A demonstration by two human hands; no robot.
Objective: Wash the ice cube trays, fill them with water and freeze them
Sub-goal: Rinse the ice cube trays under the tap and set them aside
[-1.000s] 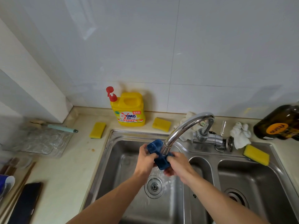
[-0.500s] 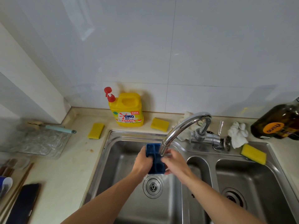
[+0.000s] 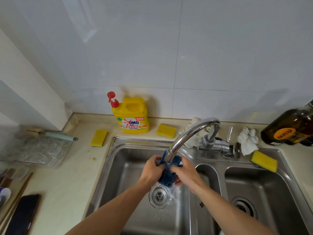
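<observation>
Both hands are gripping the blue ice tray (image 3: 166, 176) right under the tap (image 3: 191, 133) spout, over the left basin (image 3: 125, 168). Left hand (image 3: 151, 170) is wrapping its fingers round the tray's 9 o'clock edge. Right hand (image 3: 185, 172) is curling round the 3 o'clock edge. The tray is being held roughly upright, long side running 12 to 6, with its top end at the spout; touching or just behind it, cannot tell.

Likely reason: water is running down the cells and dropping off the low end near the drain (image 3: 159, 196) at 6 o'clock, where splashes are showing. The two-hand grip is probably helping to flex and rub the tray.

Step looks like washing or rinsing, so early in the task; filling and freezing not yet done.

A clear plastic tray (image 3: 39, 150) is lying on the counter at 9 o'clock of the basin, possibly next in line, but I cannot confirm it is an ice tray. Soap bottle (image 3: 132, 117) is standing at 12 o'clock, with a sponge (image 3: 166, 130) just beside it, both in reach for scrubbing.

Risk: the wet tray slipping.
</observation>
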